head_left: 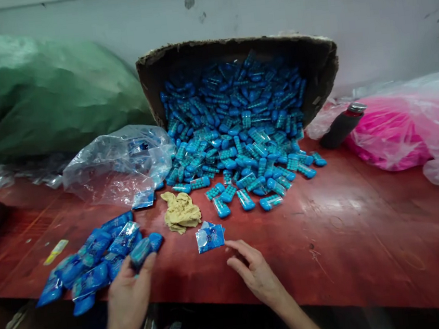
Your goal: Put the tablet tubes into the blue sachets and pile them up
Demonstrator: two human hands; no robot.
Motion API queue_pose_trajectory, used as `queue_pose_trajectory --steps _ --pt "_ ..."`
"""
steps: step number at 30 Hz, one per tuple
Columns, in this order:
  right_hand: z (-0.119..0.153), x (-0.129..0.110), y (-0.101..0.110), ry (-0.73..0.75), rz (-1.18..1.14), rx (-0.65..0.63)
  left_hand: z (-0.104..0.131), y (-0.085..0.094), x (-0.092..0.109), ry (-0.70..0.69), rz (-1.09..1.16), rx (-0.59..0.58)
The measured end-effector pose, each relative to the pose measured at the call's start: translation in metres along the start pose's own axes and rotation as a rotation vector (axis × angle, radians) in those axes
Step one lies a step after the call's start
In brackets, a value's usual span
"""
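My left hand (132, 286) grips a small blue pack (141, 250) between thumb and fingers, just over the right end of a heap of filled blue printed pouches (94, 245). To the right, my right hand (251, 266) has thumb and forefinger apart. Its fingertip is at the right edge of some flat blue printed packets (210, 237); whether it touches them I cannot tell. Behind these lies a crumpled yellow cloth (180, 211). A large pile of small blue packs with turquoise bumps and clear wrapping (237, 147) spills towards me.
The pile comes out of a worn carton (322, 75) tipped on its side on the red table (353, 239). Left of it are a clear plastic bag (98, 167) and a big green sack (39, 94). A dark bottle (339, 127) leans by a pink-filled bag (389, 133).
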State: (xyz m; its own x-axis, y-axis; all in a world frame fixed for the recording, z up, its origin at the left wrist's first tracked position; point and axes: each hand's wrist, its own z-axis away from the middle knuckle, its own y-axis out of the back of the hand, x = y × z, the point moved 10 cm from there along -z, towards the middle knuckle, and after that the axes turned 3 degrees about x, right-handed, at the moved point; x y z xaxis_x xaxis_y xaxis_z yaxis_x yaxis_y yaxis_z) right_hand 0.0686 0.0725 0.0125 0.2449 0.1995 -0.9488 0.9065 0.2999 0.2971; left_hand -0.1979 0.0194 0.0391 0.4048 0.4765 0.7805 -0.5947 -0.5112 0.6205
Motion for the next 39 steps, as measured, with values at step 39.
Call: queue_pose_trajectory --steps 39 --pt "-0.073 -0.007 0.008 0.235 0.813 -0.041 0.035 -0.092 0.043 -0.828 -0.216 0.064"
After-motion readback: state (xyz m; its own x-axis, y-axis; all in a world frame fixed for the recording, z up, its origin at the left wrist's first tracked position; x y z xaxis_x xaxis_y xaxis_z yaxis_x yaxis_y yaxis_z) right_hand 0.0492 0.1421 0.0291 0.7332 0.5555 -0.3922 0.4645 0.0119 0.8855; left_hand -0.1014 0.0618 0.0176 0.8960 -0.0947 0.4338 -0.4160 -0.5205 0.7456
